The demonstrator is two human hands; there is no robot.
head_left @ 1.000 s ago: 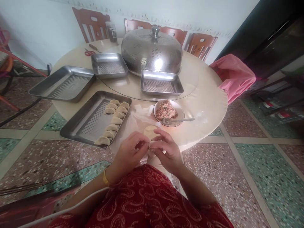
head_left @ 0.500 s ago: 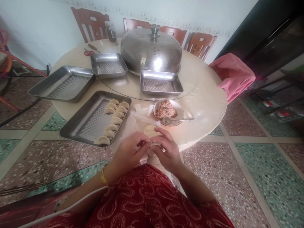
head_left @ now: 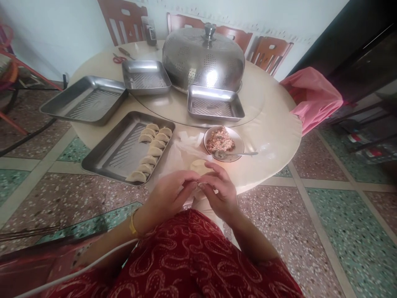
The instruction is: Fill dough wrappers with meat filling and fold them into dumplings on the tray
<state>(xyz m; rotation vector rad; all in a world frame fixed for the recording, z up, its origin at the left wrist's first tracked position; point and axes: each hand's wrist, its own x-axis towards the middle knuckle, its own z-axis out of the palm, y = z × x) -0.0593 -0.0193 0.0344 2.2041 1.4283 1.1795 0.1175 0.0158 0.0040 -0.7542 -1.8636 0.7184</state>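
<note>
My left hand [head_left: 172, 188] and my right hand [head_left: 219, 192] meet at the near table edge, thumbs and fingertips pinching together on a dumpling [head_left: 199, 187] that they mostly hide. Just beyond them lie pale round dumpling wrappers [head_left: 198, 166]. Ahead of my right hand stands a white bowl [head_left: 238, 140] of minced filling [head_left: 221, 140], with a metal spoon [head_left: 237, 154] resting across its near side. To the left, a metal tray [head_left: 108, 159] carries several folded dumplings [head_left: 155, 151] along its right side. Crumpled thin plastic [head_left: 175, 159] lies between tray and wrappers.
Three more metal trays stand farther back: one at left [head_left: 87, 103], one at centre-left [head_left: 147, 78] and one at centre-right [head_left: 215, 103]. A large perforated steel dome lid [head_left: 201, 58] is at the back, near red scissors [head_left: 118, 59] and a dark bottle [head_left: 151, 35]. A pink cloth [head_left: 316, 99] hangs at right.
The view has shifted slightly, so the table things sit a little higher and more to the right. Both hands stay together, fingers still pinching, with only small finger movement.
</note>
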